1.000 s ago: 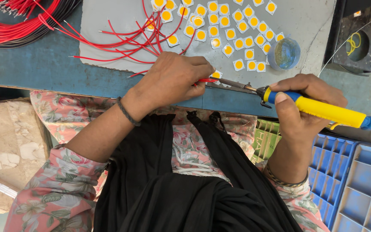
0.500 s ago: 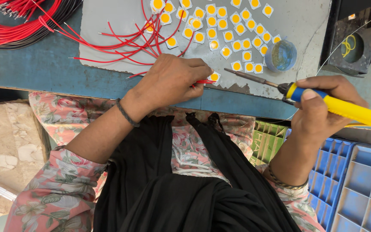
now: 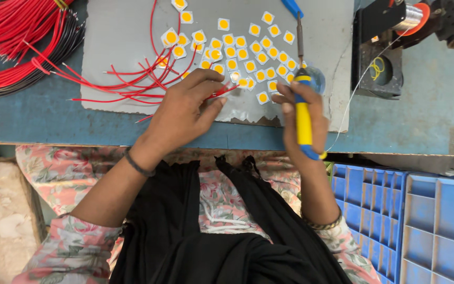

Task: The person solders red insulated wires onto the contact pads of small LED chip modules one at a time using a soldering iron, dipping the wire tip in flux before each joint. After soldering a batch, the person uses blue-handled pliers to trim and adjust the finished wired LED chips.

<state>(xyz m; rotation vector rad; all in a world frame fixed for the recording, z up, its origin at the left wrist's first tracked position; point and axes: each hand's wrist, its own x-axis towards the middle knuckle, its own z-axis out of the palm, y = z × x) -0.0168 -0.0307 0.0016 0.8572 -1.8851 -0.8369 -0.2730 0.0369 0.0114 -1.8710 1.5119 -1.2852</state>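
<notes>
My left hand (image 3: 185, 108) rests on the grey mat (image 3: 116, 31) and pinches a short red wire (image 3: 226, 91) near one white square chip with a yellow centre (image 3: 235, 77). Several such chips (image 3: 248, 52) lie scattered on the mat beyond my fingers. My right hand (image 3: 303, 118) grips a soldering iron with a yellow and blue handle (image 3: 303, 118). Its metal tip (image 3: 300, 37) points away from me over the chips. A small round blue container (image 3: 316, 79) sits just beyond my right hand, partly hidden by it.
Loose red wires (image 3: 132, 79) fan over the mat's left half. A thick bundle of red and black wires (image 3: 11, 47) lies at the far left of the blue table (image 3: 421, 115). A black stand with a solder spool (image 3: 411, 16) is at the upper right. Blue compartment trays (image 3: 421, 221) sit at the lower right.
My right hand has swung the soldering iron from lying sideways at the table's edge to pointing away from me over the chips. My left hand has stayed on the red wire.
</notes>
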